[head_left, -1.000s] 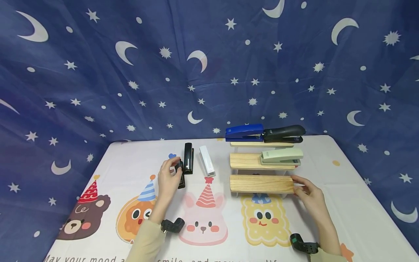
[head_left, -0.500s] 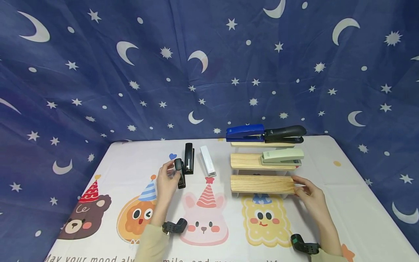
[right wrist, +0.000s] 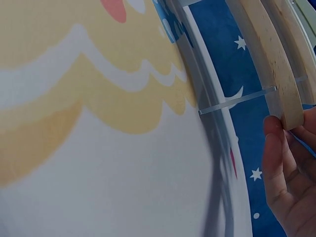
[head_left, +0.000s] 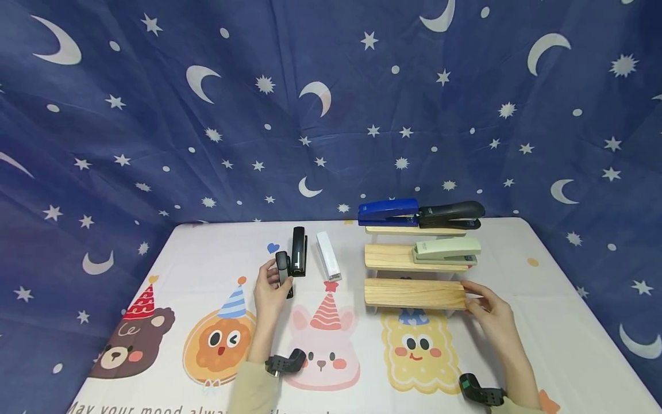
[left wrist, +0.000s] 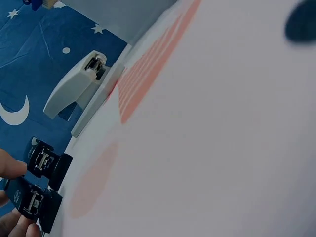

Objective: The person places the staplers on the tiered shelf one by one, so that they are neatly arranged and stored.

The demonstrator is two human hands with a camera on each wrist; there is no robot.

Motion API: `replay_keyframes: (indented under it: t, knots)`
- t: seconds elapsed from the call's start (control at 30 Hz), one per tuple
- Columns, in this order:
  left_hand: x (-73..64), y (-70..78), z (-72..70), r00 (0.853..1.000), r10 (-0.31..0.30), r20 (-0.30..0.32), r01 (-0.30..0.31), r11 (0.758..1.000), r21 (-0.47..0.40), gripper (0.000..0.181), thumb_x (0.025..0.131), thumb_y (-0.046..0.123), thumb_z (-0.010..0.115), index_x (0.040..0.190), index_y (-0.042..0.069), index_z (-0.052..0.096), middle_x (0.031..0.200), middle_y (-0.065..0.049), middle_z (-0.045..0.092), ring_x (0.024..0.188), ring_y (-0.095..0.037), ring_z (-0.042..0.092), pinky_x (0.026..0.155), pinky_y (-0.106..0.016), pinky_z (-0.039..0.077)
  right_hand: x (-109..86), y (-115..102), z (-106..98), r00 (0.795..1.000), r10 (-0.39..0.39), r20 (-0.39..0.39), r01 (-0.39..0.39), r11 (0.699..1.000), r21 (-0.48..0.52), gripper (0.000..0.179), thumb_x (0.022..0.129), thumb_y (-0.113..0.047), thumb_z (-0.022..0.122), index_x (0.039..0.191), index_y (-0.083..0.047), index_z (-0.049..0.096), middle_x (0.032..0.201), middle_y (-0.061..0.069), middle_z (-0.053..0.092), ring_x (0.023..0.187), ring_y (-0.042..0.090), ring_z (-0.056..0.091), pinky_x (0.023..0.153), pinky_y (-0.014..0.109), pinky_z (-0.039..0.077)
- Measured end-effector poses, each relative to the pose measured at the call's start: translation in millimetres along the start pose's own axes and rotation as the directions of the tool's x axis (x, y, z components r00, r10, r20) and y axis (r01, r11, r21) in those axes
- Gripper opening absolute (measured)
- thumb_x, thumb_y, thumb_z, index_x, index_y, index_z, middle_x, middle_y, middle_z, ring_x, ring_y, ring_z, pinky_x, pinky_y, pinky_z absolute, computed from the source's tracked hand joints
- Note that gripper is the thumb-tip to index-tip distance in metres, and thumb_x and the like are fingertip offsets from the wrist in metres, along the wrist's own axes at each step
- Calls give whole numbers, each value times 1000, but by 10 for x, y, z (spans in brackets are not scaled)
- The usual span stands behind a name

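My left hand (head_left: 271, 294) grips a small black stapler (head_left: 284, 269) from its left side, thumb across the near part and fingers behind. In the left wrist view the thumb and fingertips close on this stapler (left wrist: 30, 200) from either side. Just right of it a second black stapler (head_left: 299, 251) lies lengthwise, and a white stapler (head_left: 328, 256) is beside that. On the right, my right hand (head_left: 491, 313) pinches the right end of the lowest wooden step (head_left: 414, 293) of a three-step display rack. The right wrist view shows thumb and fingers around the step's edge (right wrist: 292, 106).
The rack's top step carries a blue stapler (head_left: 388, 213) and a black stapler (head_left: 451, 215). A pale green stapler (head_left: 447, 250) sits at the right of the middle step (head_left: 389, 256). Behind the table, a blue curtain (head_left: 331, 144) with moons and stars hangs.
My left hand has shifted from over the black stapler's far end to its left side, with the thumb now lower along it. My right hand stays on the step.
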State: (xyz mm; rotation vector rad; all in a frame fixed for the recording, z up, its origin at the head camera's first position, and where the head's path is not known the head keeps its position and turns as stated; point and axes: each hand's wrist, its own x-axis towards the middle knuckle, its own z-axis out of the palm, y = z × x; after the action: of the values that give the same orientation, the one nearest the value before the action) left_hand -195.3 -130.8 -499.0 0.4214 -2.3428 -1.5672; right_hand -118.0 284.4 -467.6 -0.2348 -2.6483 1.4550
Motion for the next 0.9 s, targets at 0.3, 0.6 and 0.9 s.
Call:
replay_keyframes:
  t: [0.3,0.6,0.9]
  knots:
    - [-23,2,22,1000,4,-16,-5,1000,-24,55,78,1,70,130,3,54,112,-20,62,92,-27,58,72,-16,41,-12,-16,-5,1000,-8,-10,8,1000,-4,40,95,-7,50,135,1,51,129,25,54,81,-15,53,70,14,52]
    - [-13,-16,29,999,21,-47,-21,1000,10,50,77,0,69,126,0,58,108,-21,62,90,-29,60,69,-17,43,-8,-15,5,1000,-1,-3,1,1000,-4,41,96,-8,49,136,1,50,129,25,55,81,-15,52,70,14,52]
    - [-25,-2,8,991,57,-124,-60,998,-18,44,71,-2,62,116,-2,64,100,-17,62,80,-20,58,65,-18,43,-8,-18,4,1000,-1,-7,1,1000,-5,41,96,-8,49,135,1,50,129,25,55,81,-15,52,70,14,51]
